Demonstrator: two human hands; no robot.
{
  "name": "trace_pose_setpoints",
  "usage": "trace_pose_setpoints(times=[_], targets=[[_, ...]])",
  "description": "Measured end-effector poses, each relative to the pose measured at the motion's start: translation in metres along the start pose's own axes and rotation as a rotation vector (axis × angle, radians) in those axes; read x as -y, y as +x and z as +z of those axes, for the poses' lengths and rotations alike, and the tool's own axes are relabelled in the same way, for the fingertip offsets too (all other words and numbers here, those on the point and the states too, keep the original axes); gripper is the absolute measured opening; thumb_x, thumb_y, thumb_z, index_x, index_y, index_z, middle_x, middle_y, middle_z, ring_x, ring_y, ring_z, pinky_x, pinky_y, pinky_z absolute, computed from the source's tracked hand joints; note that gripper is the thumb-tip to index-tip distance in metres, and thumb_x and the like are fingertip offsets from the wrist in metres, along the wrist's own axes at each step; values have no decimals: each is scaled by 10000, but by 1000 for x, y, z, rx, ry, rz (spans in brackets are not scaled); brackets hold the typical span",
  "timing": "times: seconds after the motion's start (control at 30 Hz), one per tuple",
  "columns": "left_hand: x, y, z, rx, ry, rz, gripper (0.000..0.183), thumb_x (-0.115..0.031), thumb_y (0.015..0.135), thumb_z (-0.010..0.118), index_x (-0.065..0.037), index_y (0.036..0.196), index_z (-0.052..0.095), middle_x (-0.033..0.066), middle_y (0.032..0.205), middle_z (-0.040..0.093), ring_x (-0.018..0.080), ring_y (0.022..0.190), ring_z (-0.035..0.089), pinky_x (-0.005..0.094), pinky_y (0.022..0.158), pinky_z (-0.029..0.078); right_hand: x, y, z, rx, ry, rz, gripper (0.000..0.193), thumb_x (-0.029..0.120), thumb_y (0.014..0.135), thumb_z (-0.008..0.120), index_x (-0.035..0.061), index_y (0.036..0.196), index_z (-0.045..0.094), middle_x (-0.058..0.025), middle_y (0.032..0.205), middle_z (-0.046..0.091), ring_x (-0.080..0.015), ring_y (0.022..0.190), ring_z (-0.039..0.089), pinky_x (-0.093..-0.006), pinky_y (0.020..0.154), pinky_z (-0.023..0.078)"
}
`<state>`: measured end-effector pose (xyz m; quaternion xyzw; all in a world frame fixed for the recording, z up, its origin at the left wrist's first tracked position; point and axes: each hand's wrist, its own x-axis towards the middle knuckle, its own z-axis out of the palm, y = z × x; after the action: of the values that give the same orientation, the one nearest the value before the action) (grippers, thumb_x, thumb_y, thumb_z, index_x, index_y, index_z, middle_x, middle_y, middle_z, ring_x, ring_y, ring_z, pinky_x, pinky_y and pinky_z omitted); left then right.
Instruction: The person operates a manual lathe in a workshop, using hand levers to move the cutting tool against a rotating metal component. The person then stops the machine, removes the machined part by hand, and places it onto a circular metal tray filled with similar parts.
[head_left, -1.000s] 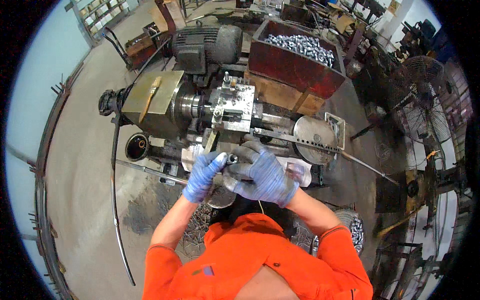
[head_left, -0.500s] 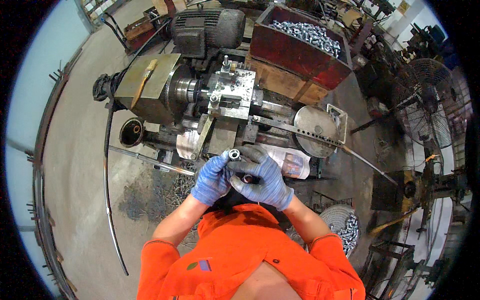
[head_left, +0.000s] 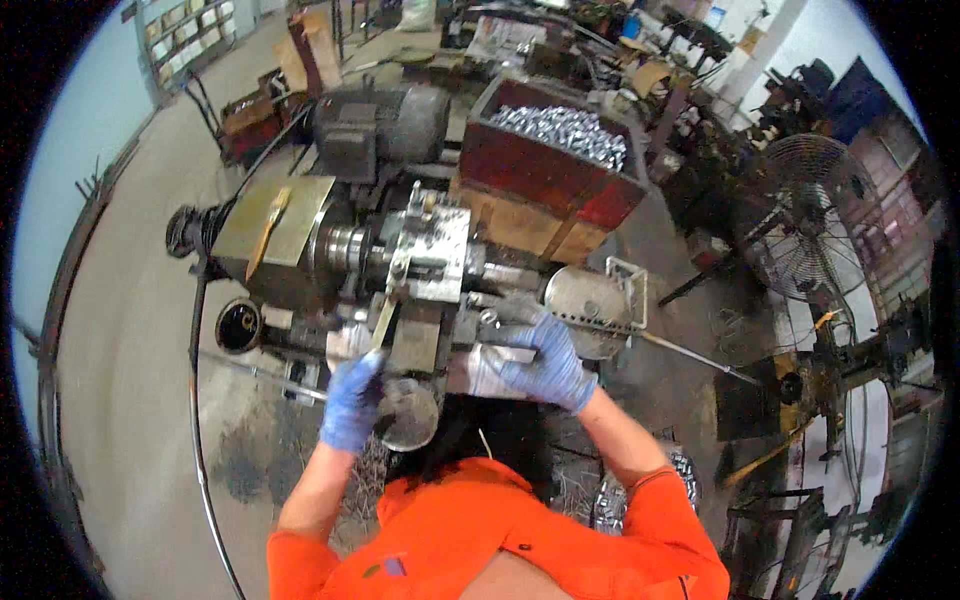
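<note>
My left hand (head_left: 350, 402), in a blue knit glove with dark fingers, is closed around the lower end of a flat metal lever (head_left: 385, 322) on the machine's front. My right hand (head_left: 548, 358), gloved alike, pinches a small, shiny ring-ended metal fitting (head_left: 488, 317) between thumb and fingers. Beyond both hands is the machine's bright metal tool block (head_left: 432, 252). To its left sits the round chuck (head_left: 346, 248). A round metal disc (head_left: 408, 418) shows beside my left wrist.
A red bin (head_left: 560, 165) heaped with shiny metal parts stands at the back right. A brush (head_left: 268, 232) lies on the headstock cover. Behind is a motor (head_left: 380, 125). To the right are a round plate (head_left: 590, 305) and a fan (head_left: 805, 215).
My hands, earlier together over the fitting, are now apart. The left has moved left onto the lever; the right has moved right with the fitting. The whole view has shifted.
</note>
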<state>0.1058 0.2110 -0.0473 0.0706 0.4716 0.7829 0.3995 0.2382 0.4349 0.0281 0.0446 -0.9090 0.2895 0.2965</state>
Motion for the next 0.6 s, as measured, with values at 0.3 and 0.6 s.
trace_pose_setpoints(times=[0.3,0.6], targets=[[-32,-2,-33,-193,152,254,342,-322,850,588,14,804,627,68,656,619,161,575,603,288,548,491,-91,124,-59,-342,-561,155,456,417,730,649,161,1107,625,-247,1278,435,-398,1133,454,-440,952,396],[-1,59,-143,-353,1133,420,349,-307,884,544,3,734,599,96,574,549,191,558,545,354,531,399,-70,-33,-9,-170,-144,362,342,373,753,650,117,977,679,-180,1085,589,-334,898,599,-388,803,488]])
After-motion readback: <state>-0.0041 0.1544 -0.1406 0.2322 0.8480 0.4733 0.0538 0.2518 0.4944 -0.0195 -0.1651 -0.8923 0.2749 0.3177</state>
